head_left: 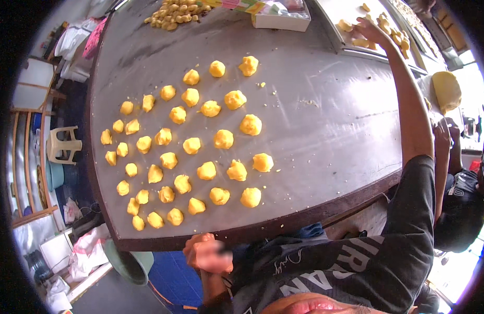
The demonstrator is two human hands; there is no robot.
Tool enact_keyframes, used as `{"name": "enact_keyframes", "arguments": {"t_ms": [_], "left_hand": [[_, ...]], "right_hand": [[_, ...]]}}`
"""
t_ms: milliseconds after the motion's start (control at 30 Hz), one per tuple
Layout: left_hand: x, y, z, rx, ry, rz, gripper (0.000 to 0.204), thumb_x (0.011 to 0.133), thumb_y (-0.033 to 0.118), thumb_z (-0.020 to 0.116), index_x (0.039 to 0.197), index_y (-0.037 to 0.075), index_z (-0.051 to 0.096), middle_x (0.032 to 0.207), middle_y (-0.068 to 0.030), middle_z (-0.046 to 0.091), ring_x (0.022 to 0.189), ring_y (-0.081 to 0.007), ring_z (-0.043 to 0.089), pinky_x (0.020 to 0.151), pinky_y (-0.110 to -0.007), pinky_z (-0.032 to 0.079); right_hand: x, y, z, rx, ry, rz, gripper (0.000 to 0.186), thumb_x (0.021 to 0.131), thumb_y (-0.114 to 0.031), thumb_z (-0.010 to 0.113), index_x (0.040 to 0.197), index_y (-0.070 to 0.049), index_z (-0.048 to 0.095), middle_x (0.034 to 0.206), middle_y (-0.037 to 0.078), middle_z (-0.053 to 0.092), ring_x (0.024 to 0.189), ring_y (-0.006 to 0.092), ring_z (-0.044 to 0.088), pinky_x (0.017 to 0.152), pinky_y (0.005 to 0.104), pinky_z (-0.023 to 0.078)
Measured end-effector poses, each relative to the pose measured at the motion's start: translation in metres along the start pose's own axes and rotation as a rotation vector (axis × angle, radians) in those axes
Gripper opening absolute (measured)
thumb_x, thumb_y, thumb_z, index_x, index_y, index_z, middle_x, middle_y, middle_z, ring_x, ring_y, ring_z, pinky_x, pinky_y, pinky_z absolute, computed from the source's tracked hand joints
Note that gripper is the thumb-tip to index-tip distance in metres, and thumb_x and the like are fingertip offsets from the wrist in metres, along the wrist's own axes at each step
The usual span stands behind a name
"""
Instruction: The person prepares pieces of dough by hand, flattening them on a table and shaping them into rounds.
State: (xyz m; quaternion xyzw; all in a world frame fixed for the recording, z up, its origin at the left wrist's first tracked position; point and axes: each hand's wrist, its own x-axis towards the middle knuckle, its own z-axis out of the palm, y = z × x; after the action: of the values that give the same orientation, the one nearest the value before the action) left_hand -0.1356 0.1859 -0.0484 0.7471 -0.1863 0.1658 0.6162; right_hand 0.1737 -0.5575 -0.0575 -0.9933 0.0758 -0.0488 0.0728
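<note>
Several rough yellow dough lumps (191, 145) lie in loose rows across the left half of the grey table (315, 141). My right arm stretches over the far right of the table. At its end, my right hand (371, 32) hovers over a pale tray (331, 11), fingers apart, beside smooth yellow dough pieces (396, 34). One such piece (345, 25) sits just left of its fingertips. Close to my body, my left hand (208, 255) is curled by the table's near edge. Part of it is blurred, and whatever its fingers may hold cannot be made out.
At the far edge are a heap of small tan pieces (176, 13) and a white box (283, 20). Another person (461, 209) works to my right, near a round yellow mass (447, 91). A plastic stool (64, 145) and green tub (129, 264) stand left of the table.
</note>
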Motion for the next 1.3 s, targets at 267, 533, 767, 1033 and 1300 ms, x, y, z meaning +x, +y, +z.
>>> {"name": "enact_keyframes", "arguments": {"t_ms": [267,533,767,1033,1300], "left_hand": [[-0.004,0.006,-0.006,0.09,-0.01,0.01,0.04,0.068,0.037,0.067,0.075,0.001,0.05,0.058,-0.0015,0.04,0.048,-0.0094,0.034,0.045,-0.024,0.032],[0.002,0.011,-0.01,0.161,-0.041,0.065,0.034,0.067,0.033,0.065,0.077,0.003,0.052,0.057,-0.0021,0.049,0.044,-0.0085,0.037,0.045,-0.022,0.033],[0.009,0.017,-0.005,0.122,-0.158,0.117,0.026,0.067,0.029,0.065,0.075,0.007,0.053,0.057,-0.0014,0.052,0.04,-0.0077,0.038,0.042,-0.021,0.033],[0.006,0.015,-0.014,-0.026,-0.081,-0.001,0.017,0.066,0.016,0.063,0.074,0.004,0.054,0.054,-0.0004,0.048,0.041,-0.0055,0.034,0.04,-0.021,0.029],[0.068,0.022,-0.018,-0.102,-0.25,-0.009,0.018,0.073,0.016,0.061,0.079,0.003,0.05,0.068,-0.0035,0.049,0.059,-0.0106,0.045,0.053,-0.023,0.039]], "right_hand": [[-0.074,-0.328,-0.024,0.374,-0.22,-0.427,0.056,0.087,-0.033,0.057,0.133,-0.008,0.038,0.121,0.012,0.053,0.112,0.0199,0.05,0.098,0.0308,0.037],[-0.108,-0.424,0.049,-0.122,-0.181,-0.738,0.047,0.078,-0.024,0.063,0.119,-0.002,0.051,0.126,0.017,0.046,0.12,0.0291,0.041,0.101,0.034,0.035],[-0.099,-0.402,0.065,0.028,0.061,-0.882,0.013,0.082,-0.012,0.053,0.084,-0.002,0.06,0.084,0.015,0.059,0.083,0.0288,0.059,0.074,0.0399,0.048],[-0.209,-0.39,-0.028,0.431,-0.181,-0.327,0.023,0.087,-0.014,0.054,0.103,0.001,0.059,0.102,0.014,0.062,0.087,0.0259,0.062,0.079,0.0356,0.048],[-0.277,-0.368,0.009,0.233,0.164,-0.469,0.016,0.082,-0.008,0.052,0.094,0.002,0.055,0.105,0.014,0.054,0.113,0.0285,0.044,0.105,0.0362,0.031]]}}
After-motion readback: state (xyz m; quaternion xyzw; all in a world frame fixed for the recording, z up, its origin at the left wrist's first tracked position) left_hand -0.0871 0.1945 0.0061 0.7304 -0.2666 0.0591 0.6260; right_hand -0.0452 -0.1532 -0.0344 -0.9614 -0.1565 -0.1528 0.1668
